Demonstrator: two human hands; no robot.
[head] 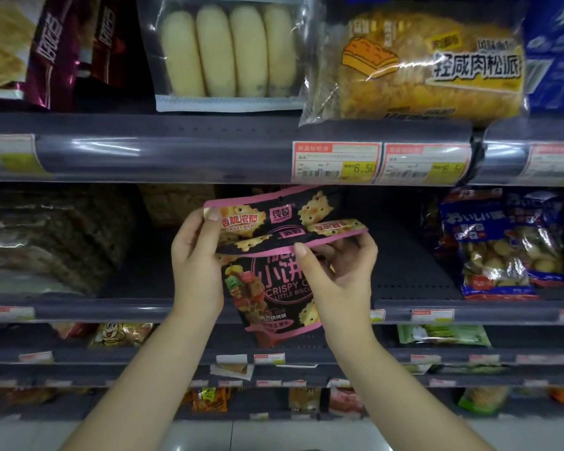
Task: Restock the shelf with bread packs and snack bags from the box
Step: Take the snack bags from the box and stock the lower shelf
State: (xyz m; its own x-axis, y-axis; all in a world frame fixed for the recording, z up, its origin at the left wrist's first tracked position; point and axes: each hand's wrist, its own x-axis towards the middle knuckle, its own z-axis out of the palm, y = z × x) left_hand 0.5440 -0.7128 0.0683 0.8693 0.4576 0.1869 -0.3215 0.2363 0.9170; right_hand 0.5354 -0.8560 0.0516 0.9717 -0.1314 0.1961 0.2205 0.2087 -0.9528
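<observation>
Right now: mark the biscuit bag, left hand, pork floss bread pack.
biscuit bag (274, 281): head view, printed front.
left hand (196, 255): head view, back of hand.
pork floss bread pack (430, 66): head view, label front.

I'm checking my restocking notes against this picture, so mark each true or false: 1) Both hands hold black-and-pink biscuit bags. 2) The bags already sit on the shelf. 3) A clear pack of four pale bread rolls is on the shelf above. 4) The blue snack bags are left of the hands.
1) True: the left hand and right hand grip the biscuit bags.
2) False: they are held in front of the middle shelf.
3) True: the bread rolls lie above.
4) False: the blue snack bags sit to the right.
</observation>
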